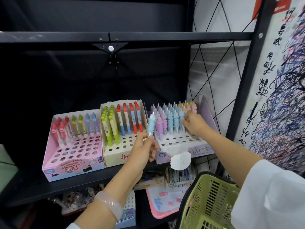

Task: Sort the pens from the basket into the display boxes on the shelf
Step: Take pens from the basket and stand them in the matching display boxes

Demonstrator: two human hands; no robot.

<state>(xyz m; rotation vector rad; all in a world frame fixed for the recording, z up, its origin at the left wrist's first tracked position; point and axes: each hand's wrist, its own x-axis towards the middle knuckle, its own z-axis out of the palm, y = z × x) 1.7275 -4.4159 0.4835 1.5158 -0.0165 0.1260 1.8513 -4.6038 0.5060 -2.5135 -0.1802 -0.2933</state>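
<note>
1. The left hand (143,147) has its fingers (152,146) clenched round the lower barrel of a blue unicorn pen (151,123), held upright in front of the gap between the cream display box (115,156) and the lilac unicorn box (186,148).
2. The right hand (194,123) reaches into the lilac unicorn box, fingertips pinching a blue pen (181,119) standing in the front row.
3. On the black shelf (66,182), 3 boxes sit side by side: the pink eraser box (69,167) at left, cream in the middle, lilac at right.
4. The green basket (206,204) hangs at lower right, beneath the white sleeve (272,195).
5. A pale bracelet (109,204) circles the left wrist.
</note>
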